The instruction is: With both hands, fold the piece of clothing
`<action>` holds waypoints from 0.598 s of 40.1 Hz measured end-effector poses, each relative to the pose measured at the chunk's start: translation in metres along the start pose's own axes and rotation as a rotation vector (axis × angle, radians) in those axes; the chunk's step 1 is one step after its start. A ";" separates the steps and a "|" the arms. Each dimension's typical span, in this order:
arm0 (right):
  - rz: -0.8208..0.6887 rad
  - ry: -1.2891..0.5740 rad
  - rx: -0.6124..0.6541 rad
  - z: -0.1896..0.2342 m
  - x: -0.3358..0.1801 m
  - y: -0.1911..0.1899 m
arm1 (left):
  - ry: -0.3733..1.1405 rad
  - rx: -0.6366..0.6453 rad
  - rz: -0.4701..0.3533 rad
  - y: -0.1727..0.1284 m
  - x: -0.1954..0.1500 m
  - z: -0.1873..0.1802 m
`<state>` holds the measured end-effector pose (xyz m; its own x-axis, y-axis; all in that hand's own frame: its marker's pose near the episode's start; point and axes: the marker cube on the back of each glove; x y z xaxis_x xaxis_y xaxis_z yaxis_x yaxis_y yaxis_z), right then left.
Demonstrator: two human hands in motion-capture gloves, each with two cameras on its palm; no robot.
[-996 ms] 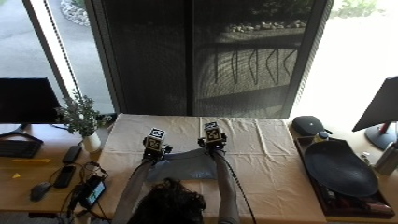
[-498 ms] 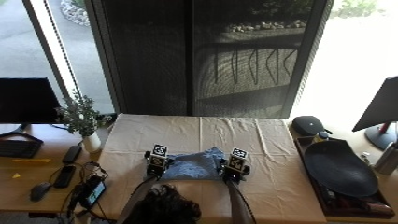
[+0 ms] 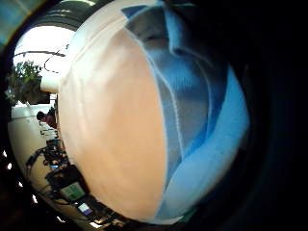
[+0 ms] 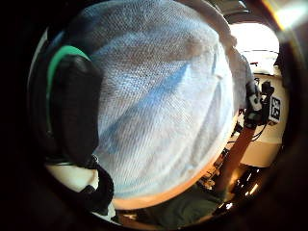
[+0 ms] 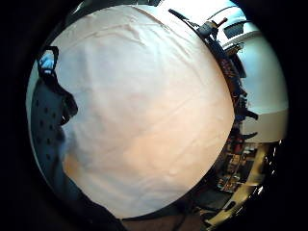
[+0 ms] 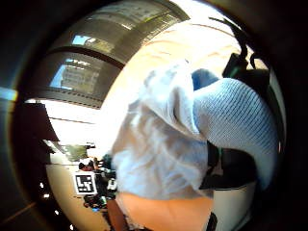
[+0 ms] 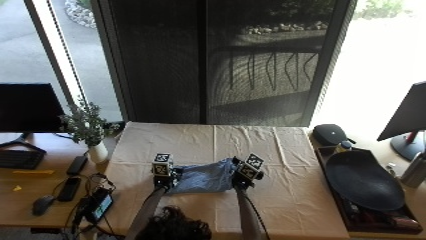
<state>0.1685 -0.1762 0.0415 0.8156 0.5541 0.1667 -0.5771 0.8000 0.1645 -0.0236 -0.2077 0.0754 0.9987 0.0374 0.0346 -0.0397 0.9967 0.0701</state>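
A blue garment (image 7: 203, 179) lies bunched on the cream tablecloth (image 7: 200, 140) near the front edge of the table. My left hand (image 7: 164, 180) holds its left end and my right hand (image 7: 241, 179) its right end, the cloth stretched between them. The left thumb side palm view is filled with the blue knit (image 4: 163, 106), and a gloved thumb (image 4: 74, 106) presses onto it. A fold of the garment (image 6: 159, 149) drapes over my right fingers in the right thumb side palm view. In the left little finger side palm view, folded layers of the garment (image 3: 202, 110) rest on the tablecloth (image 3: 110, 130).
A small potted plant (image 7: 86, 127) stands at the table's left edge, with cables and devices (image 7: 93, 205) below it. A wide dark dish (image 7: 359, 185) and a black case (image 7: 331, 134) sit to the right. Bare tablecloth (image 5: 144, 106) stretches beyond my hands.
Both hands have drawn back from mid-table toward the person with the garment. The right hand has moved out to the right, and the cloth now lies lower and bunched.
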 end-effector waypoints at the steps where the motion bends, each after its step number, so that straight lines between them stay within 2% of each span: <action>1: -0.005 -0.072 0.085 -0.008 -0.011 -0.012 | 0.030 -0.015 0.018 -0.001 0.001 -0.005; 3: -0.024 -0.229 0.134 -0.021 -0.033 -0.022 | 0.108 -0.081 0.048 0.001 0.003 -0.016; 6: -0.044 -0.428 -0.032 -0.044 -0.064 -0.003 | 0.242 -0.255 0.072 0.017 0.000 -0.044; 7: -0.056 -0.493 -0.089 -0.052 -0.077 0.003 | 0.253 -0.316 0.051 0.024 -0.004 -0.055; 9: -0.094 -0.606 -0.155 -0.065 -0.104 0.012 | 0.178 -0.387 -0.051 0.034 -0.023 -0.076; 11: -0.142 -0.668 -0.167 -0.074 -0.129 0.017 | 0.075 -0.337 -0.127 0.036 -0.041 -0.093; 13: -0.211 -0.702 -0.145 -0.081 -0.156 0.023 | 0.047 -0.244 -0.123 0.029 -0.054 -0.103; 15: -0.290 -0.721 -0.116 -0.084 -0.188 0.032 | 0.045 -0.216 -0.124 0.028 -0.066 -0.113; 18: -0.400 -0.705 -0.107 -0.080 -0.231 0.051 | 0.033 -0.230 -0.159 0.048 -0.076 -0.138; 21: -0.496 -0.656 -0.158 -0.067 -0.266 0.078 | 0.017 -0.228 -0.179 0.074 -0.074 -0.162; 24: -0.519 -0.506 -0.216 -0.044 -0.286 0.103 | -0.006 -0.217 -0.185 0.086 -0.075 -0.169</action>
<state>-0.1222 -0.2418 -0.0322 0.8317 -0.0378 0.5540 -0.0605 0.9856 0.1581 -0.0966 -0.1123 -0.0894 0.9882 -0.1459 0.0468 0.1511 0.9787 -0.1388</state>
